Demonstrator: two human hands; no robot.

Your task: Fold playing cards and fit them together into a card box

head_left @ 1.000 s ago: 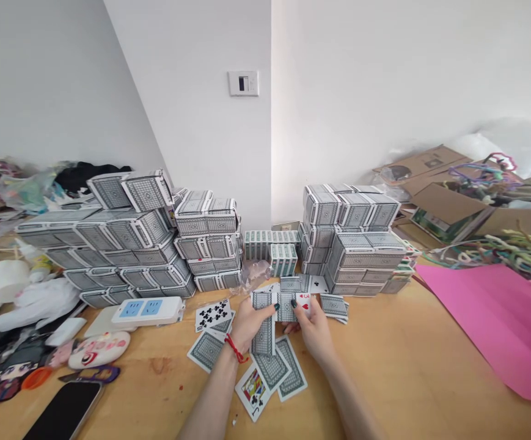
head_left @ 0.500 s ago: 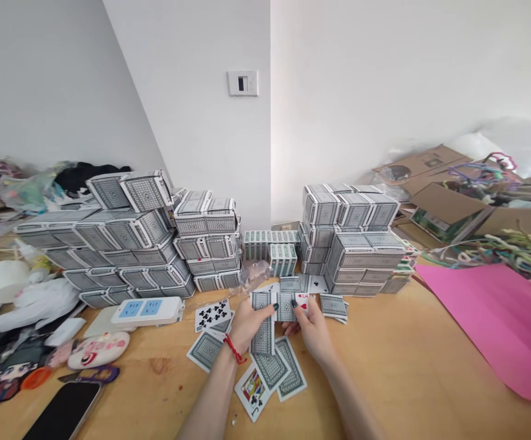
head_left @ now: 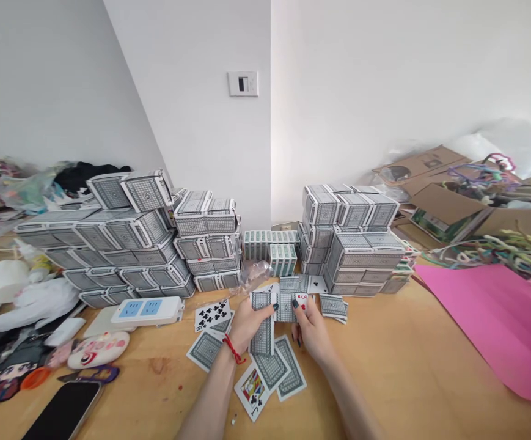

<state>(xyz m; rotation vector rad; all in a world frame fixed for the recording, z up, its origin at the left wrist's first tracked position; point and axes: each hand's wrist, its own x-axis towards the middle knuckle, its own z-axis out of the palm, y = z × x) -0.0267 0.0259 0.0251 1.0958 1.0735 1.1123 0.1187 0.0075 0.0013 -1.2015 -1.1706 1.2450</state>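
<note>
My left hand (head_left: pixel 248 322), with a red string at the wrist, is closed on a grey-backed playing card (head_left: pixel 262 337) standing lengthwise, thumb across its face. Pinched in my right hand (head_left: pixel 311 330) is a folded playing card (head_left: pixel 286 307) whose end shows a red three of hearts. The two pieces meet between my thumbs; how they join is hidden. Beneath and around my hands lie loose cards: a jack of clubs (head_left: pixel 252 392), a ten of clubs (head_left: pixel 212 315) and several face-down ones (head_left: pixel 292 370). A small pile of folded cards (head_left: pixel 333 307) sits right of my right hand.
Blocks built of folded cards are stacked at left (head_left: pixel 109 244), centre-left (head_left: pixel 205 238) and right (head_left: pixel 361 244). Green card packs (head_left: pixel 283 260) stand between them. A power strip (head_left: pixel 148 310), a phone (head_left: pixel 66 410), pink paper (head_left: pixel 489 324) and a cardboard box (head_left: pixel 467 208) flank the work area.
The fingers of my right hand have shifted slightly right and down, with the lower fingers curling differently under the card. My left hand and the loose cards look the same.
</note>
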